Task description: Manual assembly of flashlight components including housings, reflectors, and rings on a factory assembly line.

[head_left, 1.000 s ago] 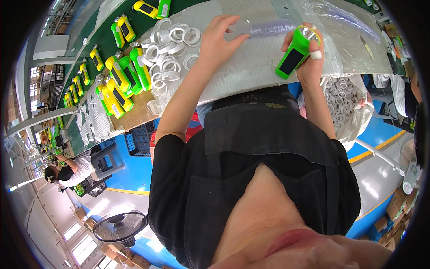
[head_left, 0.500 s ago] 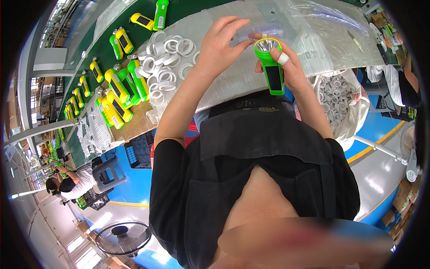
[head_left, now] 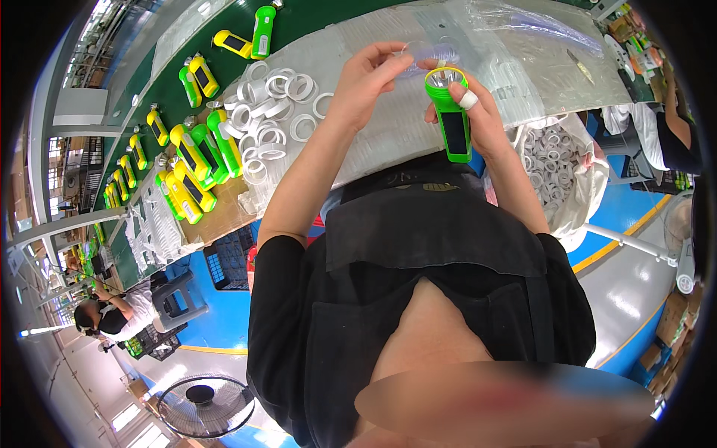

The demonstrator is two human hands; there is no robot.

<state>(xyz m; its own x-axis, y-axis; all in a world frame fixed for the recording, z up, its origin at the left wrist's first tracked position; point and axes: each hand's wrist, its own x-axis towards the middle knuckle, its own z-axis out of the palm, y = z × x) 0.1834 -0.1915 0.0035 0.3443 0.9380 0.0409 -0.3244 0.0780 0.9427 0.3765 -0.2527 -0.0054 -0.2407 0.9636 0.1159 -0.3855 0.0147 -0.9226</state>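
My right hand (head_left: 482,112) grips a green flashlight (head_left: 453,123) with a yellow rim and a dark panel on its side. Its reflector end points up and away from me, with no cover visible over it. A white wrap is around my thumb. To the left of the flashlight, my left hand (head_left: 366,84) pinches a thin clear disc (head_left: 415,51) by its edge. Just beyond lies a stack of clear discs (head_left: 447,52) on the plastic-covered table. Left of my left forearm is a loose heap of white rings (head_left: 263,112).
Several green and yellow flashlights (head_left: 196,153) lie on cardboard and the green bench at left. A white sack of rings (head_left: 553,160) hangs open at the table's right edge. A knife (head_left: 579,67) lies at far right. Other people (head_left: 112,310) work at both sides.
My left hand has closed from spread fingers to a pinch on a clear disc taken from beside the stack. The right hand still holds the flashlight, nearly in place.
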